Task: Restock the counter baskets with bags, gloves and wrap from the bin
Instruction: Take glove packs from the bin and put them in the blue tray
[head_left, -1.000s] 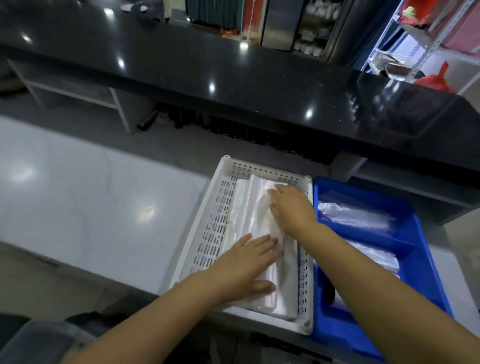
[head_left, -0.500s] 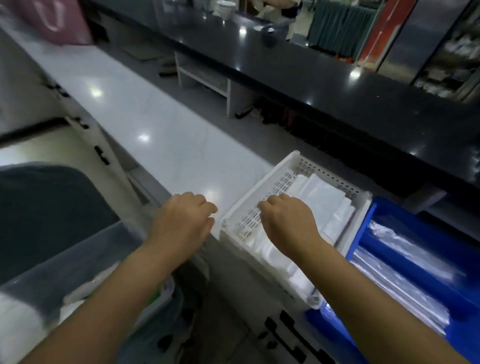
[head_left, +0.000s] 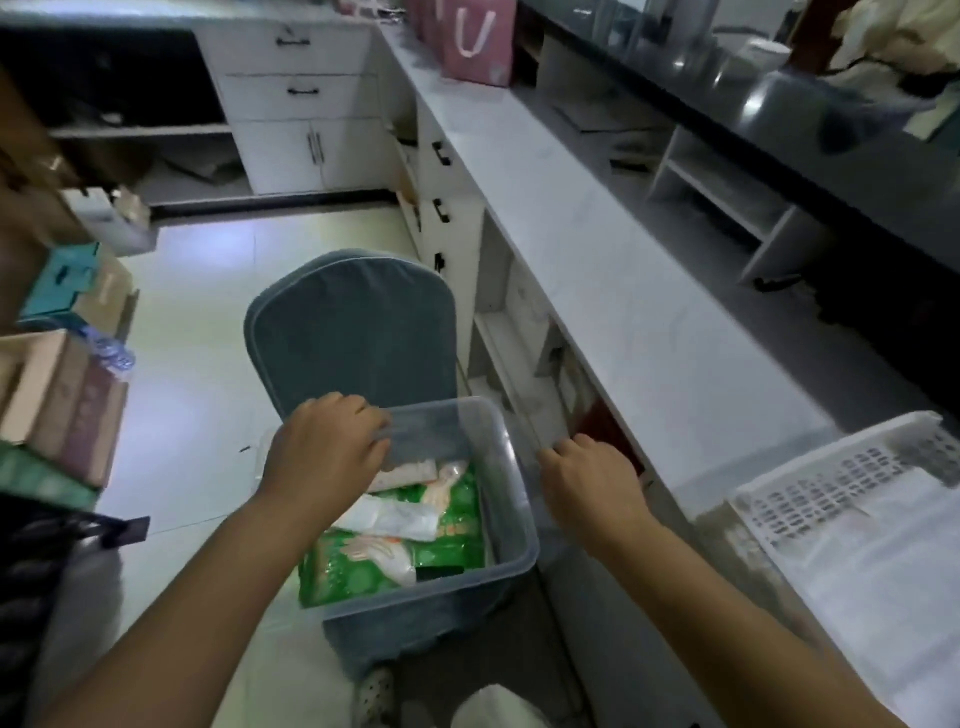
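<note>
Clear plastic bin (head_left: 511, 519) upright, lid off, on blue chair (head_left: 353, 338) just beside counter (head_left: 623, 291). Inside: green glove packs (head_left: 358, 566) lying flat, overlapping; white wrapped pack (head_left: 395, 519) slanted across them. White perforated basket (head_left: 841, 483) on counter, far right, flat white bags (head_left: 883, 561) stacked inside.

Translucent plastic bin (head_left: 511, 499) (glossy green packets (head_left: 358, 566) inside), cloth-covered chair (head_left: 353, 332).
</note>
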